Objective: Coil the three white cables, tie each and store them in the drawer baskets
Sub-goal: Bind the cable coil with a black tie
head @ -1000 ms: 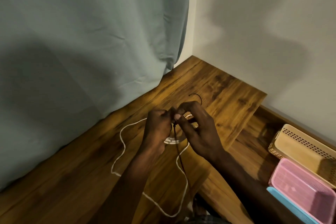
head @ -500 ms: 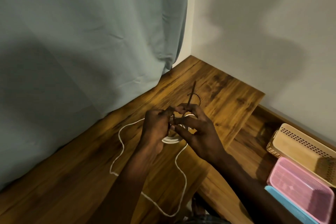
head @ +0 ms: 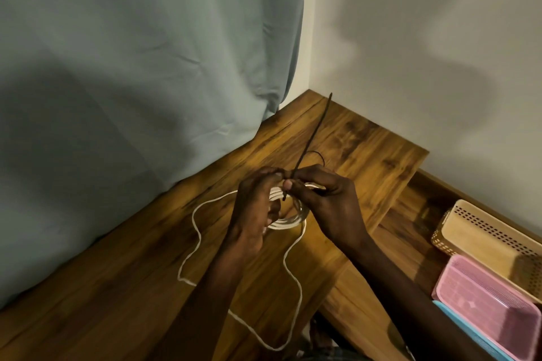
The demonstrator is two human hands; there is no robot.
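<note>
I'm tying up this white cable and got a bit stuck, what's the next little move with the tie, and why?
Probably keep pulling the black tie through with the right hand until it cinches the coil. Its long tail sticks up free past the fingers, so the loop looks slack, while the left hand holds the coil together. A length of cable is loose on the table.

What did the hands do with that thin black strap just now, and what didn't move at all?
The thin black strap slid up through the fingers: a second ago it hung below the hands, now its long tail sticks up toward the wall corner. The left hand still holds the coiled white cable, and the right hand keeps pinching the strap. The loose cable loop on the wooden table and the beige, pink and blue baskets stayed put.
</note>
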